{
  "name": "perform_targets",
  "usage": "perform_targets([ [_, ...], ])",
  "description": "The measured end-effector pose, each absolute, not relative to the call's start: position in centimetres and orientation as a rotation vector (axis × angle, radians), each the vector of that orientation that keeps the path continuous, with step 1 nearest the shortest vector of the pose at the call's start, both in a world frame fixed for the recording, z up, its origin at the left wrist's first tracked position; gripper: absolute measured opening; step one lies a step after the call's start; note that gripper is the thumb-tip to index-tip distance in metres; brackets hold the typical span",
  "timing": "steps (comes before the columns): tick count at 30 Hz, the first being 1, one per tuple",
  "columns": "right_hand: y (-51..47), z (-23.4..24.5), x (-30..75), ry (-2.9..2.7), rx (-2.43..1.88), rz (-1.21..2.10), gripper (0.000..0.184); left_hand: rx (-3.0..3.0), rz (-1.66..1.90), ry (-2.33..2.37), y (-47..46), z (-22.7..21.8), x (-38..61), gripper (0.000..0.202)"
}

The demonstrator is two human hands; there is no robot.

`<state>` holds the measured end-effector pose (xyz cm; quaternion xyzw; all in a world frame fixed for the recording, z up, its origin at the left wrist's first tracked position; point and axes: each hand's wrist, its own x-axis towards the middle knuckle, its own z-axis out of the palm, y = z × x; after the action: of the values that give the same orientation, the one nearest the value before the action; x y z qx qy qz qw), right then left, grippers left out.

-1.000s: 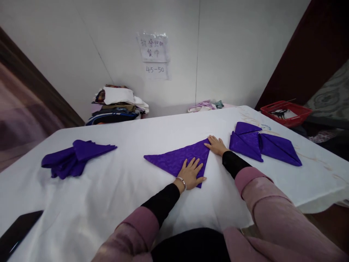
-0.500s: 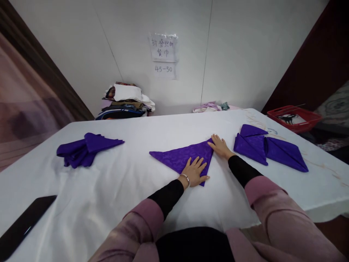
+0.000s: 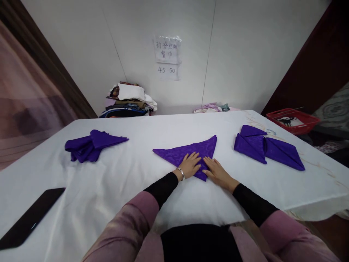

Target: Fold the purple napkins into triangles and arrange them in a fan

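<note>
A purple cloth napkin [image 3: 180, 153], folded into a triangle, lies flat on the white tablecloth [image 3: 136, 182] in the middle of the head view. My left hand [image 3: 189, 165] rests open on its lower middle, fingers stretched toward the upper right; a silver bracelet circles that wrist. Just to the right, my right hand [image 3: 217, 172] lies open with its fingertips on the napkin's right edge. The two hands are close together, and the napkin's near corner points toward me between them. Parts of the cloth are hidden under both palms.
Bunched purple napkins [image 3: 89, 145] lie at the left, and folded purple napkins [image 3: 251, 145] at the right. A dark tablet-like slab [image 3: 31, 218] is at the near left. Behind the table are stacked clothes [image 3: 128, 102]; a red basket [image 3: 302, 125] stands at the far right.
My right hand has moved from the napkin's upper right corner down and toward me, beside the left hand. My left hand has shifted slightly, and the camera view has moved a little.
</note>
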<state>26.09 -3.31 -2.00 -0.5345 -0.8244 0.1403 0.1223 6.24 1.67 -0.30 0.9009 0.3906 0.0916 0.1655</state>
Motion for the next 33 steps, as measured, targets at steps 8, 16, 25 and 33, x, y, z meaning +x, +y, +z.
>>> perform_targets([
  [8,-4.2,-1.8,26.3,-2.468,-1.552,0.368,0.066,2.617,0.327,1.373,3.7,0.8,-5.5,0.045],
  [16,-4.0,-1.0,26.0,-2.475,-1.584,0.403,0.069,2.652,0.261,1.607,5.8,-0.3,-9.3,0.054],
  [25,-6.1,0.5,24.2,-2.558,-1.423,0.350,0.075,2.708,0.247,1.597,5.9,-0.1,-8.5,0.042],
  [33,-7.9,-0.5,23.9,-2.576,-1.307,0.228,0.062,2.866,0.284,1.434,1.3,1.5,-10.8,0.033],
])
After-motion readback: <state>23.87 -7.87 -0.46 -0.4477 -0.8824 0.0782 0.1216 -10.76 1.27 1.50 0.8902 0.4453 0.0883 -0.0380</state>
